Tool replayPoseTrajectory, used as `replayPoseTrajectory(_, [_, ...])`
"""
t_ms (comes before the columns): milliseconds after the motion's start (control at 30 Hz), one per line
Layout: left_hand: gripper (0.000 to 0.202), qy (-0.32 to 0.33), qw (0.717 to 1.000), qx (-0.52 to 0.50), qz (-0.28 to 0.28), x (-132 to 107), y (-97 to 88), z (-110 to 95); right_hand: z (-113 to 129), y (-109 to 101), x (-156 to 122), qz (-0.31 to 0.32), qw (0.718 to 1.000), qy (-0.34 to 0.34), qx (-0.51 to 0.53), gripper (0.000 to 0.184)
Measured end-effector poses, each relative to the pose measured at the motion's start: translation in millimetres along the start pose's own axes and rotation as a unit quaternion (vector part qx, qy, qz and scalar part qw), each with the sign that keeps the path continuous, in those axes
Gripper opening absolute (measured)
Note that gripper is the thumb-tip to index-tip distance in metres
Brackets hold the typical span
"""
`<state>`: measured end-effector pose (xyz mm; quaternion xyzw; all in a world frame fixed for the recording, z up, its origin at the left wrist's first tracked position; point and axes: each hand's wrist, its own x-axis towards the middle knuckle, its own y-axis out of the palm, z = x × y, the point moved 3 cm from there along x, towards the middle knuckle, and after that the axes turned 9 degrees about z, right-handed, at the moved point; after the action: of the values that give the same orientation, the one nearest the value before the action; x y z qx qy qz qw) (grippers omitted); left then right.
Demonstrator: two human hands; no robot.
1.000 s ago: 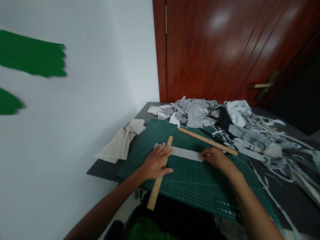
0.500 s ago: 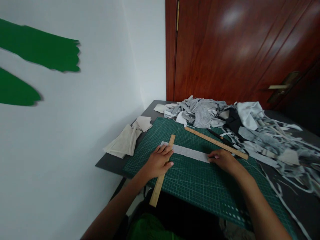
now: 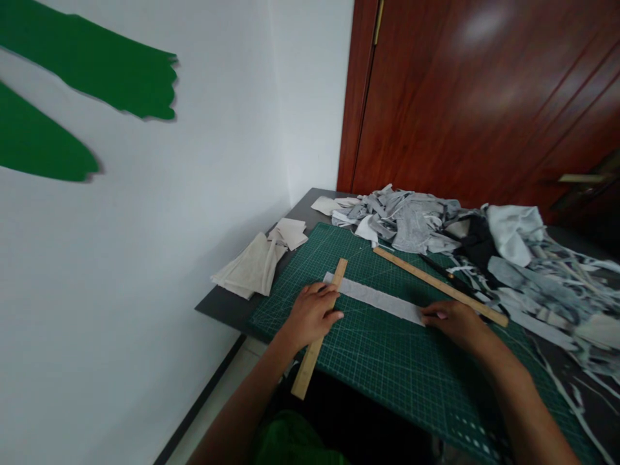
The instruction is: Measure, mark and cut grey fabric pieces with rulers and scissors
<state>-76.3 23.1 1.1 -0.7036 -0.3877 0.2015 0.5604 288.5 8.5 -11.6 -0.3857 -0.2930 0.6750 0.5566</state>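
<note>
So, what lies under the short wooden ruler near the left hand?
The left end of the grey fabric strip and the green cutting mat. The left hand covers the middle of the ruler, so the strip's edge there is hidden.

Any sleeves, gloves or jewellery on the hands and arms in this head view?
No gloves: the left hand and right hand are bare, and one nail on the right looks pale pink. No ring, watch or bracelet shows. The left forearm and right forearm are uncovered down to the frame's bottom edge, so no sleeve is in view. Green clothing shows low between them.
</note>
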Motion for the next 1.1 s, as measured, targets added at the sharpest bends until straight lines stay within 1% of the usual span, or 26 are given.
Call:
replayPoseTrajectory(100, [0.031, -0.009, 1.0, -0.001, 0.004, -1.5, -3.4, 3.3, -3.4, 0.4, -0.2, -0.002, 1.0, 0.002, 0.004, 0.025])
replayPoseTrajectory(233, [0.028, -0.006, 1.0, 0.01, 0.018, -4.1, -8.1, 7.9, -6.3, 0.6, -0.6, -0.002, 1.0, -0.003, 0.011, 0.027])
replayPoseTrajectory(367, [0.03, -0.014, 1.0, 0.011, 0.023, -6.0, -7.0, 9.3, -7.6, 0.7, -1.1, -0.009, 1.0, -0.004, 0.002, 0.027])
replayPoseTrajectory(467, [0.033, -0.038, 0.999, 0.01, 0.021, -7.3, -2.4, 4.3, -7.8, 1.0, -1.2, -0.009, 1.0, 0.01, -0.002, 0.028])
replayPoseTrajectory(567, [0.038, -0.058, 0.998, 0.027, 0.023, -9.4, 3.1, -6.2, -7.9, 1.3, -1.4, 0.0, 1.0, 0.022, 0.002, 0.031])
replayPoseTrajectory(667, [0.042, -0.068, 0.996, 0.05, 0.024, -11.7, 6.6, -15.6, -8.5, 1.2, -1.3, 0.002, 1.0, 0.016, 0.012, 0.034])
replayPoseTrajectory(733, [0.044, -0.07, 0.996, 0.051, 0.031, -12.6, 7.6, -17.7, -9.4, 1.0, -1.2, 0.001, 1.0, 0.014, 0.014, 0.035])
replayPoseTrajectory(833, [0.044, -0.075, 0.996, 0.035, 0.038, -12.4, 7.2, -13.9, -9.6, 0.8, -1.1, 0.007, 1.0, 0.013, 0.013, 0.035])
replayPoseTrajectory(933, [0.041, -0.069, 0.997, 0.018, 0.028, -11.1, 4.7, -7.6, -7.4, 0.5, -1.8, 0.011, 1.0, 0.01, 0.015, 0.034])
replayPoseTrajectory(1033, [0.038, -0.057, 0.998, 0.005, 0.016, -9.2, 0.1, -2.6, -5.4, 0.7, -2.3, 0.003, 1.0, 0.009, 0.014, 0.03])
replayPoseTrajectory(1100, [0.032, -0.051, 0.999, -0.005, 0.016, -7.0, -4.3, 0.4, -5.1, 1.6, -1.8, 0.0, 1.0, 0.006, 0.014, 0.027])
